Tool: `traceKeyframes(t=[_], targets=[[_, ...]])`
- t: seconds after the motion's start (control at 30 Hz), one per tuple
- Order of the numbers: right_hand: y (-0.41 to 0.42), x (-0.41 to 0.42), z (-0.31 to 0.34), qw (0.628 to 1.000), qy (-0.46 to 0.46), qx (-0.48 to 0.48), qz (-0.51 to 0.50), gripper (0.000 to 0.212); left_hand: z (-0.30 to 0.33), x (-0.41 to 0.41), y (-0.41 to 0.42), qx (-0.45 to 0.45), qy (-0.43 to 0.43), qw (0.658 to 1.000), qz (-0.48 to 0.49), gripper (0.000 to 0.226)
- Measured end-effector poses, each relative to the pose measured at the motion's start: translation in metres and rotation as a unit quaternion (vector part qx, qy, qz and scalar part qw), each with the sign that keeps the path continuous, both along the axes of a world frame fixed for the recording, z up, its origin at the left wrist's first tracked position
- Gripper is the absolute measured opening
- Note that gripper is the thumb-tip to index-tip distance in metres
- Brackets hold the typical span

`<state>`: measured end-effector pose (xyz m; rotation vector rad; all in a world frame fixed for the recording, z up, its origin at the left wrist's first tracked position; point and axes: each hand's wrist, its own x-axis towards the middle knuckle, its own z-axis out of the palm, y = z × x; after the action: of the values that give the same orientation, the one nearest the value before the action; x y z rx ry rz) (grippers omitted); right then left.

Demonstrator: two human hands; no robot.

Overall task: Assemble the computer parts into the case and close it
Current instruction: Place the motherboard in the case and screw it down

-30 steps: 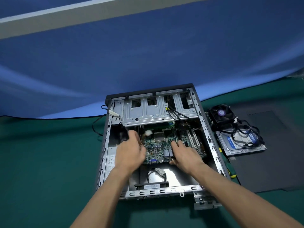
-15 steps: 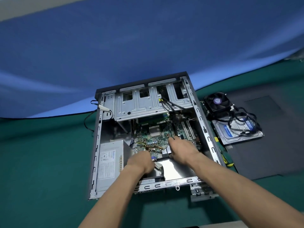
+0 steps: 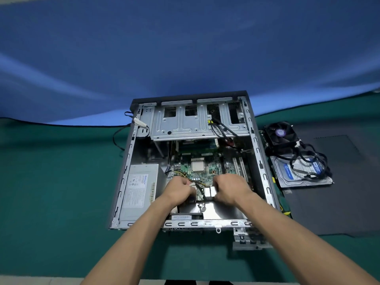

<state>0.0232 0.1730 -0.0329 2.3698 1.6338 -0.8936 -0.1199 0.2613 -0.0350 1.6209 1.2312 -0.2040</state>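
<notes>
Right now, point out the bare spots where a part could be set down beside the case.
Bare green mat lies left of the case, and more in front between the forearms. Right of the case is crowded: fan, hard drive and tangled cables. The dark side panel is bare toward its near end.

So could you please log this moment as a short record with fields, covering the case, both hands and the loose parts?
case: open case flat on green mat
inside: motherboard, power supply
left hand: left hand curled on white connector
right hand: right hand curled at board's near edge; what it holds is hidden
outside, right: cooler fan, hard drive, side panel
</notes>
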Motion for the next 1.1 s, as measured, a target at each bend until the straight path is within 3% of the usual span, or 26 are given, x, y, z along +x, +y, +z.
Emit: traceKeyframes(t=[0.13, 0.3, 0.43, 0.57, 0.67, 0.77, 0.93, 1.1], targets=[[-0.007, -0.003, -0.002, 0.999, 0.024, -0.037, 0.026, 0.018, -0.002, 0.003, -0.004, 0.003, 0.030, 0.999, -0.033, 0.023], [-0.008, -0.003, -0.004, 0.998, 0.002, -0.013, 0.061, 0.012, -0.002, 0.010, -0.006, -0.132, 0.048, 0.989, -0.056, 0.018], [-0.005, -0.004, -0.006, 0.997, 0.001, -0.005, 0.073, 0.014, -0.001, 0.014, -0.006, -0.142, 0.085, 0.980, -0.108, 0.016], [-0.004, -0.003, -0.007, 0.998, 0.038, -0.023, 0.055, 0.019, 0.005, 0.016, -0.003, -0.242, 0.062, 0.961, -0.117, 0.015], [-0.005, -0.002, -0.009, 0.997, 0.056, -0.047, 0.035, 0.023, 0.005, 0.016, -0.003, -0.287, -0.007, 0.956, -0.051, 0.013], [-0.005, -0.002, -0.011, 0.996, 0.065, -0.066, 0.020, 0.024, 0.005, 0.016, -0.003, -0.276, -0.060, 0.959, 0.027, 0.015], [-0.003, -0.001, -0.007, 0.994, 0.085, -0.068, 0.003, 0.025, -0.002, 0.018, -0.001, -0.206, -0.076, 0.971, 0.093, 0.022], [-0.004, 0.000, -0.006, 0.995, 0.080, -0.066, 0.009, 0.024, -0.013, 0.019, -0.002, -0.105, -0.040, 0.992, 0.062, 0.024]])
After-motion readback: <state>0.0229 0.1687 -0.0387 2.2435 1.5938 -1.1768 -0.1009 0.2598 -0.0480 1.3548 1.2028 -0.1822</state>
